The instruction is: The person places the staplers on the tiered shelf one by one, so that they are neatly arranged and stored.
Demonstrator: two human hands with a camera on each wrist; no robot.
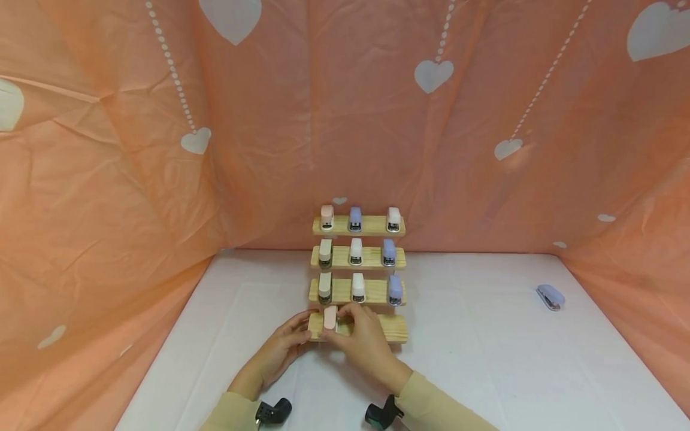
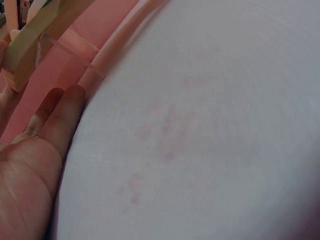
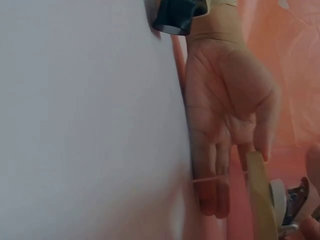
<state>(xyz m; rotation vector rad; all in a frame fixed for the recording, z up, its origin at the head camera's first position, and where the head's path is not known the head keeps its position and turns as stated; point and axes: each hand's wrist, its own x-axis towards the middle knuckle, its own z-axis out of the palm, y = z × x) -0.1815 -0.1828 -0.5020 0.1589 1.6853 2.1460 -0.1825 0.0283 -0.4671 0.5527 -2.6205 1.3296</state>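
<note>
A pink stapler (image 1: 330, 318) stands near the left end of the lowest shelf (image 1: 395, 328) of a wooden rack. My right hand (image 1: 368, 342) holds this stapler between thumb and fingers from its right side. At the left end of the same shelf, my left hand (image 1: 287, 346) grips the board. The right wrist view shows its thumb against the edge of the wooden board (image 3: 260, 195), with the lower fingers held straight. Part of a stapler (image 3: 290, 200) also appears there, on the board. The underside of the stapler is hidden.
Three higher shelves bear staplers: pink, lilac and white on the top shelf (image 1: 373, 225), beige, white and lilac on the two below. A lone lilac stapler (image 1: 551, 297) lies at the right of the white table (image 1: 485, 347). An orange curtain (image 1: 350, 120) surrounds the table.
</note>
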